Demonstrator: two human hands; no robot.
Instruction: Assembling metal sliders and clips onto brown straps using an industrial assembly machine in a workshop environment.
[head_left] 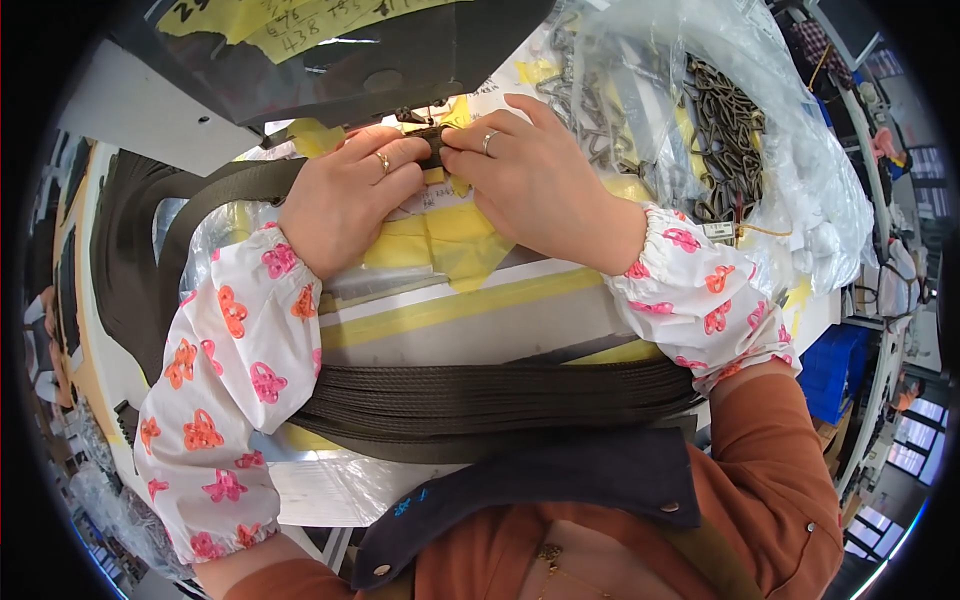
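Under the needle area of a dark sewing machine (390, 95), a small dark olive piece of webbing strap (432, 142) lies on the yellow-taped bed. My left hand (350, 190) presses its closed fingertips onto the left side of this piece. From the other side, my right hand (540, 180) pinches its right edge with thumb and forefinger, the other fingers loosely raised. A longer run of olive webbing (245, 183) comes in from the left and passes behind my left hand. The exact grip of the fingertips is partly hidden.
A thick bundle of dark webbing strips (500, 400) lies across the table's near side, close to my body. More webbing (125, 250) hangs at the left. Clear plastic bags with several metal buckles (722, 130) sit at the far right. A blue bin (838, 372) stands beyond the right edge.
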